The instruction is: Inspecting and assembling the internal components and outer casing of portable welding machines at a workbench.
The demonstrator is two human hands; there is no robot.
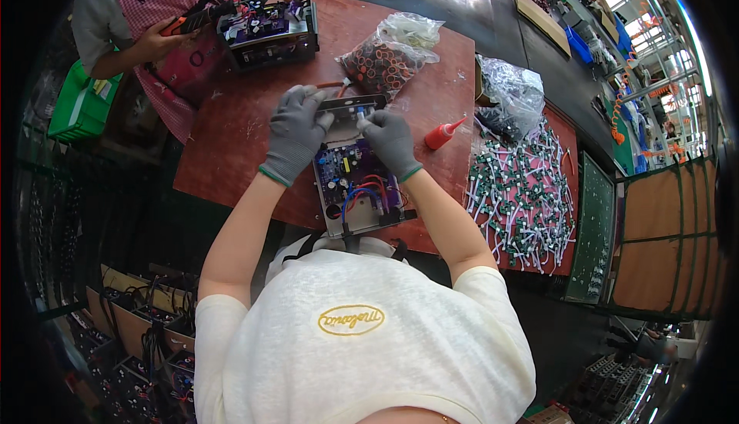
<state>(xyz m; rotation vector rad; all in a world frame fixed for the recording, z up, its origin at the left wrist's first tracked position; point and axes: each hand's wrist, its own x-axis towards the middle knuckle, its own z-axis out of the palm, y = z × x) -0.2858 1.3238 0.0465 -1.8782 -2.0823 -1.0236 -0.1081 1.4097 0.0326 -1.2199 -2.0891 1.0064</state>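
Note:
In front of me on the red table [246, 170] lies an open metal chassis [362, 222]. Inside it sits a purple circuit board [339, 164] with red and blue wires. My left hand [296, 131], in a grey glove, is closed at the left end of the chassis's black end panel [352, 103], thumb towards the inside. Just behind the panel, my gloved right hand [390, 141] pinches a small white-and-blue connector [361, 116], partly covered by the fingers. An orange-red lead with a white tip [346, 83] lies beyond the left fingertips; whether they touch it cannot be told.
Beyond the panel stands a clear bag of orange-and-black rings [385, 58]. A red squeeze bottle [440, 135] lies right of my hand. Many small green boards with white leads [523, 193] cover the right side. At far left, a co-worker handles another chassis [269, 51] with a power screwdriver [192, 20].

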